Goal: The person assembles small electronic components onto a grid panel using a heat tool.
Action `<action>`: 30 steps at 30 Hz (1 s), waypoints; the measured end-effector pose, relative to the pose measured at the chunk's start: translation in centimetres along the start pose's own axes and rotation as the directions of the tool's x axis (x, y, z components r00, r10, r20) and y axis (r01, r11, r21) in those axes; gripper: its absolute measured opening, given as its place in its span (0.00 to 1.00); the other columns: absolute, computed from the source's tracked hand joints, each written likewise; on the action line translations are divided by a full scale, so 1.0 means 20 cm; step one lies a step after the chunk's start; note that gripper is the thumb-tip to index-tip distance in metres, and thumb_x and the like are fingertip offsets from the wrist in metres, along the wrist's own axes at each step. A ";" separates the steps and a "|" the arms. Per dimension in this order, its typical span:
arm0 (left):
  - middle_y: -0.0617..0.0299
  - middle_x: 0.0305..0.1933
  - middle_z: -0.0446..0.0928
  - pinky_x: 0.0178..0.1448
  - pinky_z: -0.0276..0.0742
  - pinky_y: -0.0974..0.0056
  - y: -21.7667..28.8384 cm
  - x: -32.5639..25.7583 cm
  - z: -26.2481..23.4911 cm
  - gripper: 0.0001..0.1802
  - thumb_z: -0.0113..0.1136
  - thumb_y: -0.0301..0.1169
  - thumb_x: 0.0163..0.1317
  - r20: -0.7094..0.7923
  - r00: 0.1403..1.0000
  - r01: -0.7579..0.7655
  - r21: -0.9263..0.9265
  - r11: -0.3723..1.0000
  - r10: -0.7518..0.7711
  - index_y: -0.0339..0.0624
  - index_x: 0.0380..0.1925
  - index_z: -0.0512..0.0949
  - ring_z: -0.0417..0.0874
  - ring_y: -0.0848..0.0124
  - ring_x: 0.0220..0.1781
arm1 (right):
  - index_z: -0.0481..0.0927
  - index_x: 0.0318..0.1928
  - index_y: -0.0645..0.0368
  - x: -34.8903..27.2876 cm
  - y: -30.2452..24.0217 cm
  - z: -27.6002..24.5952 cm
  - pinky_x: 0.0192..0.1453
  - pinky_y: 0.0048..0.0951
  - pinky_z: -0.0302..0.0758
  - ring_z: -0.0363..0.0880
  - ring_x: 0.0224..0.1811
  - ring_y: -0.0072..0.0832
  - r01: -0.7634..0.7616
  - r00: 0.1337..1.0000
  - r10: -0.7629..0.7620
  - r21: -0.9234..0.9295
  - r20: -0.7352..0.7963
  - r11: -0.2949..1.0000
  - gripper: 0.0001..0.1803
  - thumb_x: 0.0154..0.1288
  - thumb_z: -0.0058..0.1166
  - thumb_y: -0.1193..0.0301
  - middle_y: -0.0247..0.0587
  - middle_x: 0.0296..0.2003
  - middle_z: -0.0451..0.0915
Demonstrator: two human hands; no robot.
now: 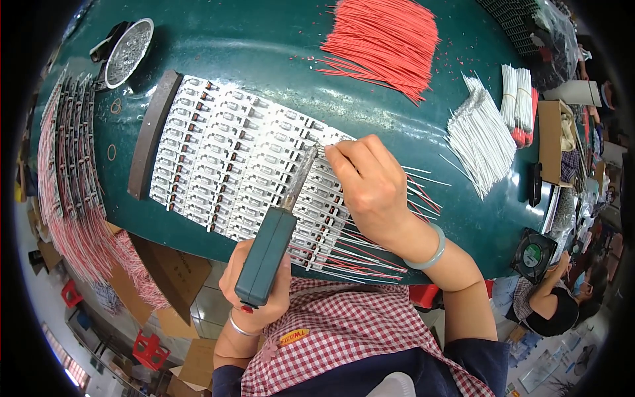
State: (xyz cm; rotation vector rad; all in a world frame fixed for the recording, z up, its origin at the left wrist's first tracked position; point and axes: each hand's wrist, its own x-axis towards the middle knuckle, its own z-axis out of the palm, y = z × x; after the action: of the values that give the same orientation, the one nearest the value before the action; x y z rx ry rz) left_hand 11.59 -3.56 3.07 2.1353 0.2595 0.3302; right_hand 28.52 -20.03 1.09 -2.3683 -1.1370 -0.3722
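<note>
My left hand (254,284) grips the dark green handle of a soldering iron (268,255); its metal tip reaches up to the white circuit board strips (225,155) laid in rows on the green table (278,53). My right hand (367,182) pinches a thin wire at the iron's tip, right over the strips. Red and white wires (377,255) soldered to the nearer strips stick out to the right under that hand.
A pile of red wires (387,40) lies at the back, white wire bundles (479,142) to the right. A metal bowl (127,51) stands back left, a dark bar (152,132) beside the strips. Finished wired strips (66,159) hang off the left edge. Another person (562,298) sits right, near a small fan (532,255).
</note>
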 end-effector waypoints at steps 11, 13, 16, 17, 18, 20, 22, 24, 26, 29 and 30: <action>0.48 0.39 0.82 0.37 0.81 0.62 0.02 -0.04 -0.07 0.13 0.70 0.19 0.53 -0.022 0.999 0.050 0.053 0.997 -0.049 0.32 0.40 0.84 0.86 0.56 0.34 | 0.82 0.42 0.70 0.00 0.00 0.00 0.38 0.32 0.77 0.75 0.38 0.35 0.008 1.000 -0.008 0.015 -0.005 1.000 0.18 0.48 0.58 0.76 0.41 0.35 0.76; 0.48 0.40 0.83 0.38 0.82 0.62 0.04 -0.04 -0.08 0.14 0.70 0.20 0.54 -0.025 0.998 0.053 0.032 0.998 -0.052 0.31 0.42 0.84 0.86 0.56 0.35 | 0.82 0.42 0.70 0.00 0.01 0.00 0.38 0.32 0.77 0.75 0.38 0.35 0.005 1.000 -0.005 0.008 0.004 1.000 0.18 0.48 0.58 0.76 0.41 0.35 0.76; 0.46 0.42 0.83 0.40 0.83 0.61 0.03 -0.04 -0.07 0.15 0.69 0.20 0.54 -0.029 0.998 0.059 0.014 0.998 -0.059 0.30 0.43 0.84 0.87 0.55 0.37 | 0.82 0.43 0.70 0.00 0.00 -0.01 0.38 0.32 0.77 0.76 0.39 0.35 -0.014 1.000 0.014 0.007 0.027 1.000 0.19 0.48 0.59 0.77 0.42 0.36 0.77; 0.46 0.43 0.83 0.41 0.83 0.61 0.02 -0.03 -0.07 0.15 0.69 0.20 0.54 -0.029 0.998 0.061 0.017 0.998 -0.061 0.30 0.43 0.84 0.87 0.55 0.38 | 0.82 0.43 0.70 0.00 0.00 -0.01 0.38 0.32 0.77 0.76 0.39 0.35 -0.013 1.000 0.013 0.007 0.026 1.000 0.19 0.48 0.59 0.77 0.42 0.36 0.77; 0.46 0.43 0.83 0.41 0.83 0.61 0.02 -0.03 -0.06 0.15 0.69 0.20 0.54 -0.030 0.998 0.061 0.018 0.998 -0.061 0.30 0.43 0.84 0.87 0.55 0.38 | 0.82 0.43 0.70 0.00 0.00 -0.01 0.39 0.32 0.78 0.76 0.40 0.35 -0.015 1.000 0.015 0.029 0.013 0.999 0.19 0.48 0.59 0.77 0.42 0.36 0.77; 0.45 0.43 0.84 0.42 0.84 0.61 0.00 -0.03 -0.04 0.15 0.69 0.19 0.53 -0.031 0.998 0.057 0.000 0.998 -0.057 0.29 0.43 0.84 0.88 0.55 0.38 | 0.82 0.44 0.71 0.01 0.01 -0.02 0.39 0.32 0.78 0.77 0.40 0.36 -0.017 1.000 0.017 0.053 0.001 0.998 0.19 0.48 0.59 0.77 0.43 0.37 0.78; 0.45 0.42 0.84 0.43 0.84 0.61 0.00 -0.01 -0.03 0.15 0.69 0.18 0.53 -0.020 0.997 0.072 -0.021 0.997 -0.072 0.29 0.43 0.84 0.88 0.55 0.38 | 0.82 0.44 0.71 0.02 0.03 -0.02 0.39 0.33 0.78 0.77 0.40 0.36 -0.005 1.000 0.006 0.029 -0.022 1.000 0.19 0.48 0.59 0.77 0.43 0.37 0.78; 0.46 0.41 0.84 0.43 0.84 0.61 0.00 0.00 -0.03 0.14 0.69 0.18 0.53 -0.009 0.996 0.083 -0.043 0.996 -0.084 0.29 0.42 0.84 0.88 0.55 0.38 | 0.82 0.44 0.71 0.03 0.04 -0.01 0.39 0.33 0.78 0.77 0.40 0.36 -0.007 1.000 0.008 0.025 -0.023 1.000 0.19 0.48 0.59 0.77 0.43 0.37 0.78; 0.47 0.41 0.84 0.42 0.83 0.62 -0.01 0.00 -0.01 0.14 0.69 0.17 0.53 0.013 0.994 0.107 -0.050 0.993 -0.107 0.29 0.41 0.84 0.88 0.55 0.36 | 0.82 0.44 0.71 0.02 0.05 0.00 0.39 0.33 0.78 0.77 0.39 0.36 -0.012 1.000 0.012 0.023 -0.019 1.000 0.19 0.48 0.59 0.77 0.43 0.37 0.78; 0.47 0.40 0.84 0.40 0.82 0.62 0.00 0.02 0.00 0.12 0.69 0.17 0.54 0.027 0.994 0.110 -0.017 0.994 -0.109 0.30 0.40 0.84 0.87 0.56 0.35 | 0.83 0.44 0.70 0.02 0.05 0.01 0.39 0.33 0.78 0.77 0.39 0.35 -0.023 0.999 0.023 0.020 -0.025 1.000 0.19 0.48 0.60 0.78 0.42 0.37 0.78; 0.47 0.40 0.84 0.40 0.82 0.62 0.00 0.02 0.00 0.12 0.69 0.17 0.54 0.028 0.994 0.110 -0.017 0.994 -0.110 0.30 0.40 0.84 0.87 0.56 0.35 | 0.83 0.44 0.70 0.02 0.05 0.01 0.39 0.33 0.78 0.77 0.39 0.35 -0.020 0.999 0.020 0.019 -0.028 1.000 0.19 0.48 0.60 0.78 0.42 0.37 0.78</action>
State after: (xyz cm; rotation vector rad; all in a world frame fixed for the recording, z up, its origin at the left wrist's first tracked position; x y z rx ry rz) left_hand 11.94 -3.38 3.09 2.0965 0.3558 0.2387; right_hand 29.59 -20.21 0.74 -2.3490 -1.0986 -0.3852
